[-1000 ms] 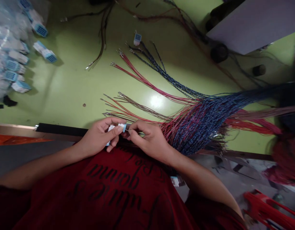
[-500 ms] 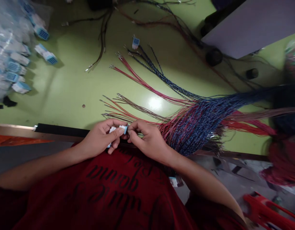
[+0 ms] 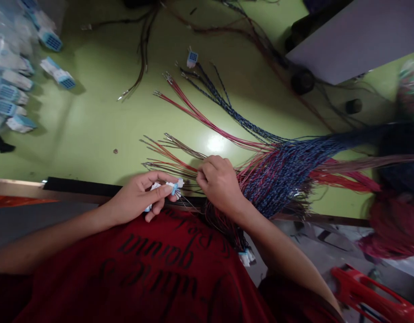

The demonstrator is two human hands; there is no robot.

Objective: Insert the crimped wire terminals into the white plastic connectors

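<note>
My left hand (image 3: pixel 147 194), at the table's front edge, is closed around white-and-blue connector housings (image 3: pixel 175 187). Thin wires (image 3: pixel 188 202) run from them toward the lower right. Right of it, my right hand (image 3: pixel 219 181) has its fingers curled together over the orange and brown wires (image 3: pixel 169 152); whatever is between its fingertips is hidden. These wires have metal terminals at their left ends. Farther back lie red wires (image 3: pixel 190 105) and blue-black twisted wires (image 3: pixel 239 117). One loose connector (image 3: pixel 192 58) sits by the tips of the blue-black ones.
A pile of white-and-blue connectors in clear plastic (image 3: pixel 11 85) lies at the left, with a single connector (image 3: pixel 58 73) beside it. A thick wire bundle (image 3: pixel 281 175) spreads across the right. Dark cables (image 3: pixel 144 49) lie at the back. Below right stands a red stool (image 3: pixel 372 294).
My right hand has moved away from the connectors in my left hand, rightward and slightly back, onto the orange and brown wires. My left hand keeps its hold.
</note>
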